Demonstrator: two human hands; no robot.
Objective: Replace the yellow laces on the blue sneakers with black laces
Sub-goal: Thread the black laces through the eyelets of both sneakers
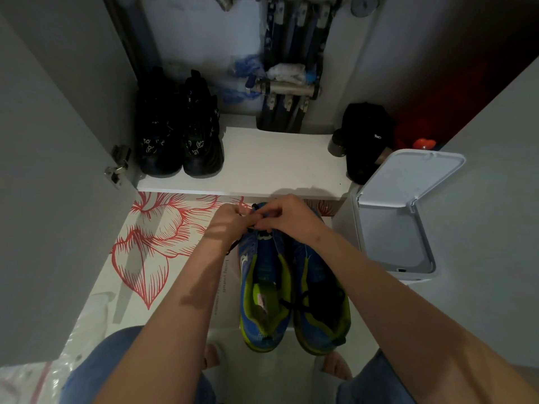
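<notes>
Pinches from our left grip [230, 220] and right grip [287, 218] hold the black lace [233, 246] at the blue sneaker [262, 258]; limp, light, we judge it best held near its tip.

A pair of black sneakers [180, 132] is standing on the white shelf [277, 161]. A white bin [345, 225] is sitting open beside it, and perhaps a black cap [366, 132] is lying near.
</notes>
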